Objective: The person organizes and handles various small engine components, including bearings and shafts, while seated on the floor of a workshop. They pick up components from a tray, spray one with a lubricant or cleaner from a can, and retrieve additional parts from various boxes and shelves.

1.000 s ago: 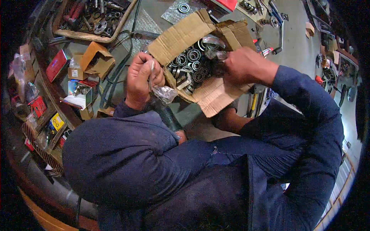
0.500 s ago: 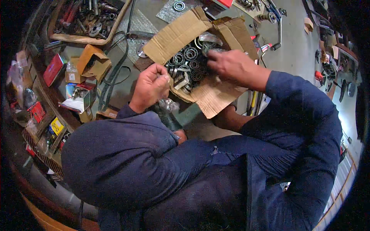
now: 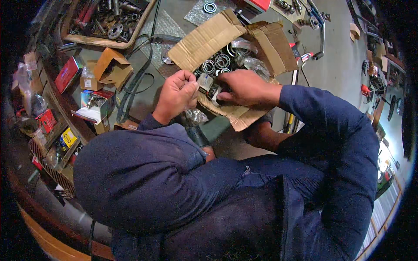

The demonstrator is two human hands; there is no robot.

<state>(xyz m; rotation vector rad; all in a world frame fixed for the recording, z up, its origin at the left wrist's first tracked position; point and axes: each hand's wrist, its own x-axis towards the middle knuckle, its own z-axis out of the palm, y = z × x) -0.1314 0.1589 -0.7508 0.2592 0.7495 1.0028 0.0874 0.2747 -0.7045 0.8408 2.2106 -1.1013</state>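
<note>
An opened cardboard box (image 3: 208, 38) full of metal ball bearings (image 3: 222, 61) lies in front of me with its flaps spread. My right hand (image 3: 244, 88) reaches over the near part of the box, its fingers curled down among the parts. Beside those fingertips a pale, boxy piece (image 3: 205, 81) shows; whatever they grip is hidden. At the box's left edge my left hand (image 3: 177, 95) is closed, thumb against the bent fingers, and I cannot make out what is in it. Clear plastic wrap (image 3: 253, 65) rests on the bearings at the right.
A wood-rimmed tray of metal parts (image 3: 115, 30) stands at the far left. Small open cartons (image 3: 114, 67) and a black strap (image 3: 138, 76) lie left of the box. Beyond it, a lone bearing (image 3: 210, 8) sits on bubble wrap. A long-handled tool (image 3: 322, 41) lies at right.
My right hand has moved left and nearer, from the right of the box to its near-left contents, uncovering the plastic wrap. My left hand stays closed at the left edge. The view has shifted slightly.
</note>
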